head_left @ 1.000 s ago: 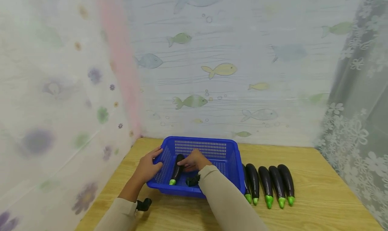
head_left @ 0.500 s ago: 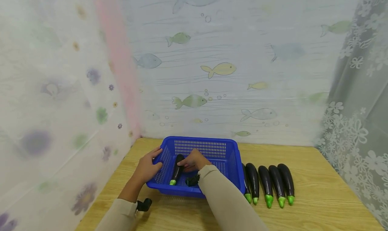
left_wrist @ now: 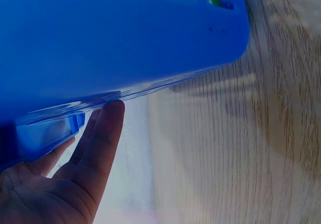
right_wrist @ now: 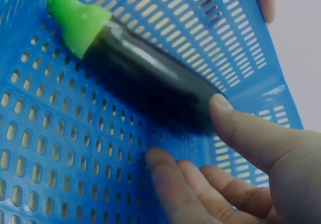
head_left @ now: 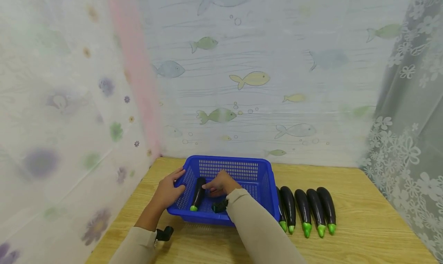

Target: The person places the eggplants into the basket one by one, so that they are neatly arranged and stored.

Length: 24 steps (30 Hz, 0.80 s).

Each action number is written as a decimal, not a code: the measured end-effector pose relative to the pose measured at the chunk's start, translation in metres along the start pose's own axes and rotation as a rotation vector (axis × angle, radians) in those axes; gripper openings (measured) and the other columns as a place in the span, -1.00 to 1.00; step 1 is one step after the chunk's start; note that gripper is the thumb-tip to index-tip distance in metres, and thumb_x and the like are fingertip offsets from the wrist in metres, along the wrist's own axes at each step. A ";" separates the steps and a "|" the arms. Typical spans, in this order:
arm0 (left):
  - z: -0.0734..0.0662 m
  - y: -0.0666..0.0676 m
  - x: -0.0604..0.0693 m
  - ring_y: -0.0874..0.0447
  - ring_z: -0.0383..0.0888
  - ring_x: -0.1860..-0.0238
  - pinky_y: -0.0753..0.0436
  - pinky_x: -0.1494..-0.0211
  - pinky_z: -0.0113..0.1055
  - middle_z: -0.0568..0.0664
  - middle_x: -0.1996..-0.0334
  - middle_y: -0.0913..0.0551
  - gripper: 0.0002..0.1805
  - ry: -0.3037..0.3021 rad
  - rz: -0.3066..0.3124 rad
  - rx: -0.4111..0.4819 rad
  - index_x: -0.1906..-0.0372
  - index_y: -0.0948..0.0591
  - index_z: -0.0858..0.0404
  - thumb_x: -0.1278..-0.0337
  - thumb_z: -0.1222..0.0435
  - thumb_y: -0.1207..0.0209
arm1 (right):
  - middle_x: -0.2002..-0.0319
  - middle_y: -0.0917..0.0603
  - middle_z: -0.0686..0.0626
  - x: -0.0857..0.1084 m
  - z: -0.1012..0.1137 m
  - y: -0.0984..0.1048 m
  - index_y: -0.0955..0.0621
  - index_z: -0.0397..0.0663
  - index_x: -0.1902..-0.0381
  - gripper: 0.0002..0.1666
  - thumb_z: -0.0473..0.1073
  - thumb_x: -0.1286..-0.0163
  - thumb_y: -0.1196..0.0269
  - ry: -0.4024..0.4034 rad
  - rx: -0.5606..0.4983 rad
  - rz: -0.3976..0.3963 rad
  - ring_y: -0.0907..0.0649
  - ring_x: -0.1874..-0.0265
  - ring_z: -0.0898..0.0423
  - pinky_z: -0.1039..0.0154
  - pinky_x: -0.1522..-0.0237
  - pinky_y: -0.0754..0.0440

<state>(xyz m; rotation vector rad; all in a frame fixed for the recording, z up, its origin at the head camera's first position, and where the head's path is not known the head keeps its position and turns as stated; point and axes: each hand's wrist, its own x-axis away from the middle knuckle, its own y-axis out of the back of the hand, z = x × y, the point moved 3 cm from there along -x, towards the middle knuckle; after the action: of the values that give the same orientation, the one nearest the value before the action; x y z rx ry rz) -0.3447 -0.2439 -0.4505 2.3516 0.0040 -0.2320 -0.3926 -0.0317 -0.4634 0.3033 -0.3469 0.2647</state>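
An eggplant [head_left: 198,194] with a green stem end lies along the left side inside the blue plastic basket [head_left: 221,218]. My right hand [head_left: 221,184] is inside the basket, just right of the eggplant. In the right wrist view its thumb [right_wrist: 235,121] touches the blunt dark end of the eggplant [right_wrist: 145,76], while the other fingers [right_wrist: 173,184] stay loosely bent below and apart from it. My left hand [head_left: 169,189] holds the basket's left rim. From the left wrist, its fingers [left_wrist: 103,143] show against the outside of the basket [left_wrist: 125,43].
Several more eggplants [head_left: 303,214] lie side by side on the wooden table [head_left: 367,218], right of the basket, their green ends toward me. The leftmost is partly hidden by the basket. A curtain with printed fish [head_left: 256,79] hangs behind, another sheet [head_left: 69,141] at the left.
The eggplant in the basket has shifted slightly left, away from my right palm and toward the basket's left wall. Both hands and the basket have hardly moved.
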 end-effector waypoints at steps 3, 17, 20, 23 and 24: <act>0.001 0.000 -0.001 -0.21 0.30 -0.58 -0.45 -0.35 0.30 0.02 -0.61 -0.26 -0.28 0.000 0.000 -0.006 -0.56 -0.36 0.20 -0.28 0.30 -0.17 | 0.13 -0.73 -0.28 -0.005 -0.001 0.000 -0.56 -0.48 -0.15 -0.40 -0.31 -0.22 -0.50 -0.020 -0.008 0.001 -0.82 0.16 -0.16 0.04 0.09 -0.80; 0.004 -0.002 -0.004 -0.24 0.29 -0.57 -0.47 -0.35 0.28 0.01 -0.61 -0.26 -0.28 -0.012 0.003 -0.024 -0.56 -0.37 0.19 -0.28 0.29 -0.18 | 0.07 -0.75 -0.34 0.003 0.002 0.003 -0.58 -0.50 -0.09 -0.44 -0.27 -0.23 -0.51 0.010 -0.008 0.004 -0.82 0.12 -0.23 0.00 0.07 -0.80; 0.004 -0.002 -0.005 -0.29 0.29 -0.54 -0.49 -0.34 0.26 0.03 -0.61 -0.27 -0.28 -0.019 -0.002 -0.031 -0.55 -0.38 0.21 -0.27 0.30 -0.18 | 0.06 -0.76 -0.33 0.004 0.004 0.005 -0.60 -0.47 -0.08 -0.44 -0.25 -0.22 -0.52 0.028 0.015 -0.008 -0.82 0.13 -0.22 0.00 0.10 -0.80; 0.003 -0.001 -0.004 -0.32 0.29 -0.52 -0.50 -0.35 0.25 0.04 -0.61 -0.27 -0.28 -0.020 -0.002 -0.037 -0.54 -0.38 0.22 -0.26 0.30 -0.18 | 0.05 -0.75 -0.33 0.005 0.007 0.009 -0.58 -0.46 -0.11 -0.39 -0.24 -0.20 -0.53 0.062 0.013 -0.014 -0.80 0.11 -0.23 -0.02 0.12 -0.81; 0.002 -0.001 -0.004 -0.34 0.29 -0.51 -0.51 -0.34 0.25 0.04 -0.61 -0.27 -0.29 -0.018 -0.001 -0.040 -0.54 -0.38 0.22 -0.27 0.30 -0.18 | 0.05 -0.74 -0.32 0.006 0.008 0.010 -0.58 -0.46 -0.11 -0.39 -0.24 -0.20 -0.54 0.070 0.009 -0.013 -0.80 0.12 -0.23 -0.02 0.12 -0.81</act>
<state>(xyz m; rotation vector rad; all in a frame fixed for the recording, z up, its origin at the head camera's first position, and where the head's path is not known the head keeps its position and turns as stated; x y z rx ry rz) -0.3491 -0.2446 -0.4523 2.3091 0.0009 -0.2519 -0.3924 -0.0237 -0.4512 0.3042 -0.2749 0.2637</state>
